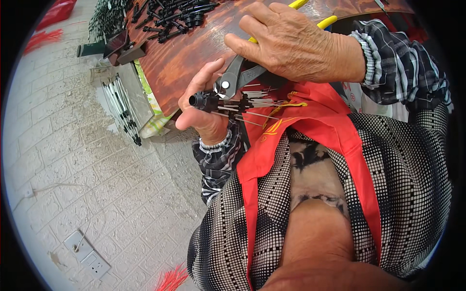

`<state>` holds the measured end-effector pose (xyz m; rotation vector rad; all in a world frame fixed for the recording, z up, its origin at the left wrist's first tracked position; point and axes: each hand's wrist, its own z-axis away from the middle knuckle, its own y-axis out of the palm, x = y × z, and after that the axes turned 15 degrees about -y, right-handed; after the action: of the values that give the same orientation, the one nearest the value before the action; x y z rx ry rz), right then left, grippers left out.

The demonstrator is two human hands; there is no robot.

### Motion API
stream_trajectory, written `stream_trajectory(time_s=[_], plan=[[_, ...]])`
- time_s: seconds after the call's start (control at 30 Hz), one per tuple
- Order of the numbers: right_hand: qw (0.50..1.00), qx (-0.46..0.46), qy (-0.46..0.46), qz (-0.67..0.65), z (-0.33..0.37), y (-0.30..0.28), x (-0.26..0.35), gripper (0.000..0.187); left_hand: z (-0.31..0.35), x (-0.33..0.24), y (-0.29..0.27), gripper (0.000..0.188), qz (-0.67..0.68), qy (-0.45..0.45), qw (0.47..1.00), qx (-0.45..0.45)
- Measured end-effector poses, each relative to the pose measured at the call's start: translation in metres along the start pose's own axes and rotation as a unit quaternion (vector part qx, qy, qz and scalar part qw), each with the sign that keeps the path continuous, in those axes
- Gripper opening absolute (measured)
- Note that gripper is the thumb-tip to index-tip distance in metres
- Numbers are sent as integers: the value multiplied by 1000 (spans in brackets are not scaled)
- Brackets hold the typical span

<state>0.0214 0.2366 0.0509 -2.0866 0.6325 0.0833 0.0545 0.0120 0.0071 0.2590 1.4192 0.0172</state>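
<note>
In my right hand [296,46] is a pair of cutting pliers [232,81] with grey metal jaws and yellow grips, the fingers closed round the handles. The jaws rest at a black plastic fitting [203,101] with a ribbed, threaded-looking end. My left hand [208,127] holds this fitting from below, with the thumb and fingers on either side of it. Several thin pale rods [252,103] with black plastic pieces on them stick out to the right of the fitting, over my red apron [320,114]. The tips of the plier jaws are partly hidden behind the fitting.
Many black plastic parts [170,20] lie heaped on the reddish-brown tabletop [167,65]. Green bristles [108,22] stand at the far left. A bunch of thin rods [121,106] leans beside the table. Red bristles [172,279] and a wall socket [87,254] appear lower left.
</note>
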Motion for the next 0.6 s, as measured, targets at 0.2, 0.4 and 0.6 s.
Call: stream_trajectory(time_s=[0.2, 0.4, 0.6], plan=[[1000, -29, -4, 6, -4, -5, -3, 23, 0, 0, -1, 124, -28, -11, 999, -15], [992, 109, -64, 4, -6, -10, -13, 22, 1, -2, 3, 125, -28, -7, 999, -22], [849, 402, -12, -343, -61, -31, -46, 16, 7, -3, 9, 125, -106, 47, 993, 30]])
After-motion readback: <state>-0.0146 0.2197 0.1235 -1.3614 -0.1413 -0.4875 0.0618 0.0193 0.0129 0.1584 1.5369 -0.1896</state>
